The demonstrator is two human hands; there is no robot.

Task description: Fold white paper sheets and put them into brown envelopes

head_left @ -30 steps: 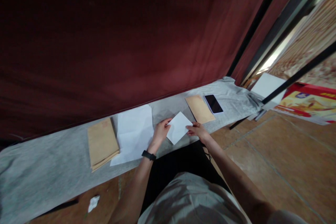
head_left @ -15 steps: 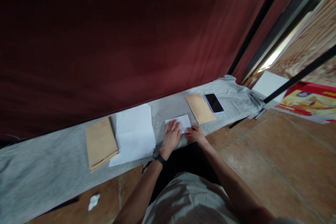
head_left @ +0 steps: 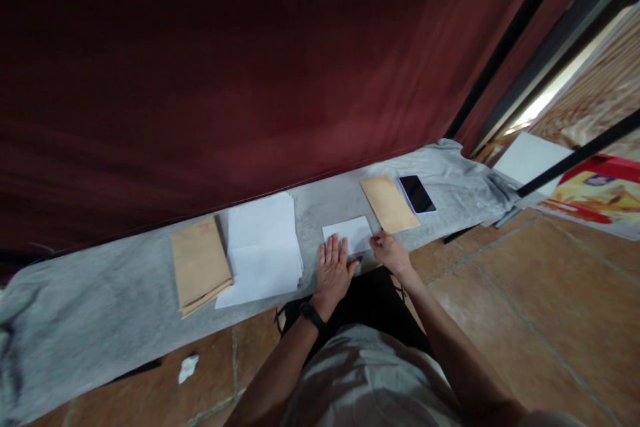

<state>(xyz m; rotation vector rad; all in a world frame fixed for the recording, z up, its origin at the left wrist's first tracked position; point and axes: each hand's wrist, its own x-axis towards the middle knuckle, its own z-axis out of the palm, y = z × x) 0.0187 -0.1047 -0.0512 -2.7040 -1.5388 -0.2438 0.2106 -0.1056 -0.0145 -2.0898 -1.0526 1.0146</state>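
Observation:
A folded white sheet of paper (head_left: 356,232) lies on the grey cloth in front of me. My left hand (head_left: 334,272) is open, its fingers stretched out flat on the lower left part of the paper. At the paper's right edge, the curled fingers of my right hand (head_left: 391,253) pinch the corner; the fingertips are partly hidden. Just beyond that hand lies a single brown envelope (head_left: 390,203). To the left of my left hand is a stack of white paper sheets (head_left: 263,247).
A pile of brown envelopes (head_left: 200,263) overlaps the stack's left side. A smartphone (head_left: 417,194) lies right of the single envelope. The narrow grey-covered table (head_left: 115,300) runs along a dark red curtain (head_left: 260,93). A red-yellow box (head_left: 600,193) stands at far right.
My left hand has slid from the middle of the folded paper toward its near left edge. My right hand's spread fingers have curled in at the right edge. The view shifted slightly.

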